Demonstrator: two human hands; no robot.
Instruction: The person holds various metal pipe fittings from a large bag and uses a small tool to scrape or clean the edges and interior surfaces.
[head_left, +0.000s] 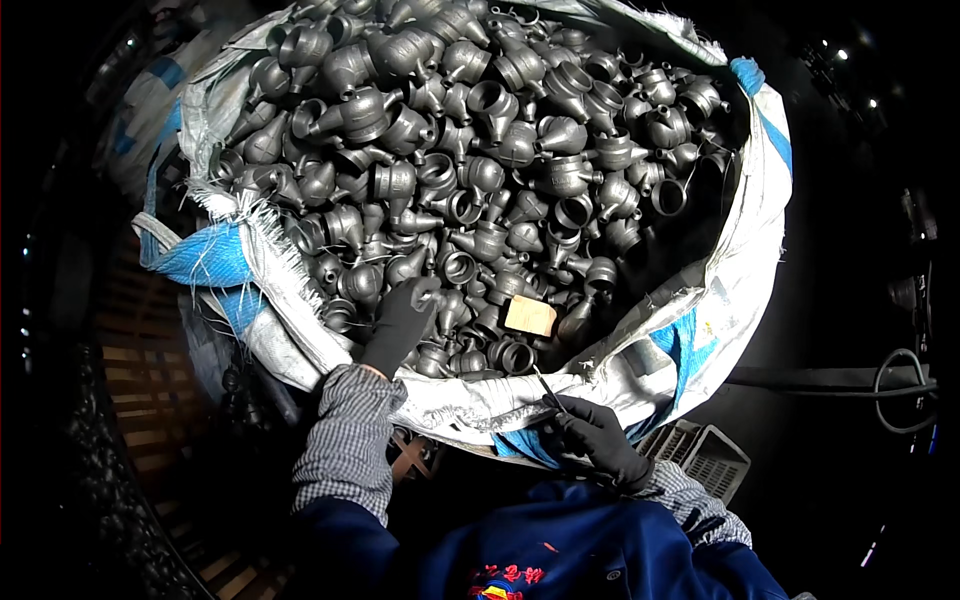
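Observation:
A large white woven bulk bag with blue straps is heaped with dark grey metal castings, round and hollow with narrow necks. At the heap's near left, my left hand, in a dark glove, reaches over the rim with its fingers curled in against the castings. What those fingers hold, if anything, is hidden. My gloved right hand is closed at the bag's near rim. From it a thin, pointed tool sticks up toward the castings. A small tan block lies on the castings between my hands.
A grey slatted plastic crate stands below the bag at the right. To the left is a brown slatted surface. A looped cable hangs at the far right. Frayed fabric edges the bag's left side.

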